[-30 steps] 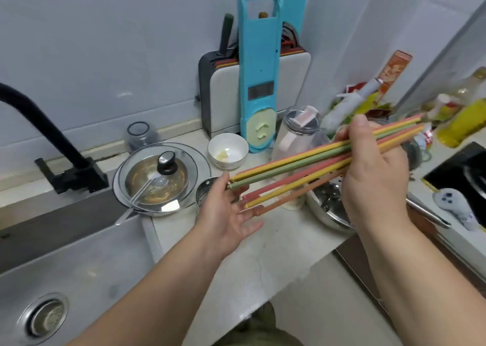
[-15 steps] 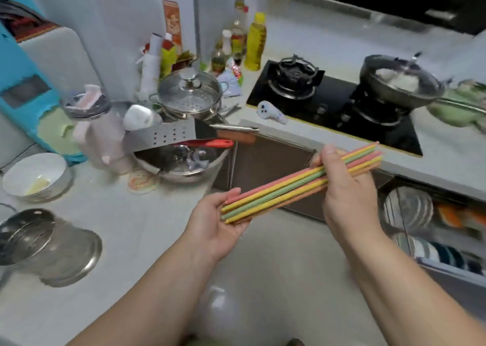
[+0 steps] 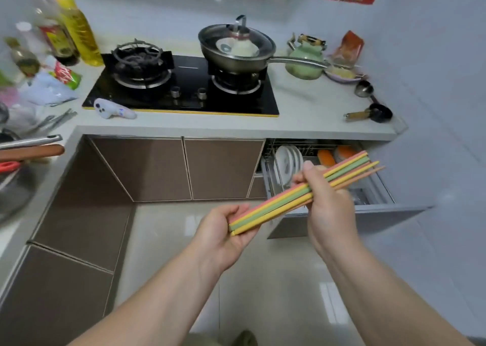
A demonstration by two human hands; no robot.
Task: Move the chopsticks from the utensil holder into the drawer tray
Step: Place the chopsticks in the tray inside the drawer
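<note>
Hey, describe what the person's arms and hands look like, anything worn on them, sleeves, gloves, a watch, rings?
Both forearms are bare along their whole visible length; no sleeve reaches into view. The left hand and right hand wear no gloves. No watch, bracelet or ring shows on the wrists or the visible fingers. No markings can be made out.

Bright, even indoor light; soft glare on the floor [image 3: 200, 222]; blurred, wide-angle-bent left edge.
</note>
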